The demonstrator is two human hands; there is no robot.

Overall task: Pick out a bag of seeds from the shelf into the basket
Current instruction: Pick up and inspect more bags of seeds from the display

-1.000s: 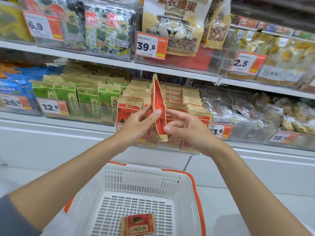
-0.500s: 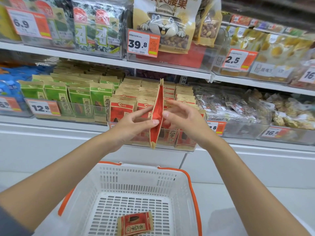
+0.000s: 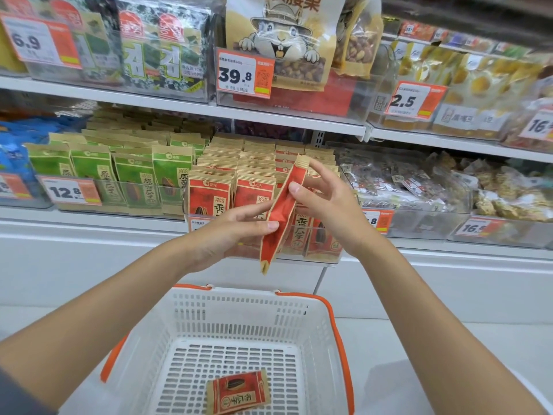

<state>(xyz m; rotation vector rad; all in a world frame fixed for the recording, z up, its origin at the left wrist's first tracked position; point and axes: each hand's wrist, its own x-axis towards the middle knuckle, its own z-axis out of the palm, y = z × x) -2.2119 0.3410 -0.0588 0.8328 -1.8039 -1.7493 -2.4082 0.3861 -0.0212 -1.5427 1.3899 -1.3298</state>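
Observation:
A red and tan bag of seeds [image 3: 279,215] hangs edge-on in front of the shelf, its top tilted to the right. My left hand [image 3: 232,232] pinches its lower half between thumb and fingers. My right hand [image 3: 329,202] holds its upper part with thumb and fingertips. Below stands a white basket [image 3: 239,313] with orange handles; one red seed bag [image 3: 238,392] lies flat on its floor. Behind my hands, rows of the same red seed bags [image 3: 209,193] stand in a clear shelf bin.
Green seed bags [image 3: 134,178] fill the bin to the left, blue packs [image 3: 15,157] further left. Clear snack packs [image 3: 404,181] sit to the right. The upper shelf [image 3: 179,104] carries seaweed packs and a large nut bag [image 3: 281,40]. White floor surrounds the basket.
The bag has come lower and tilted, its top now leaning right. My left hand slid down to its lower half. My right hand shifted up to its top.

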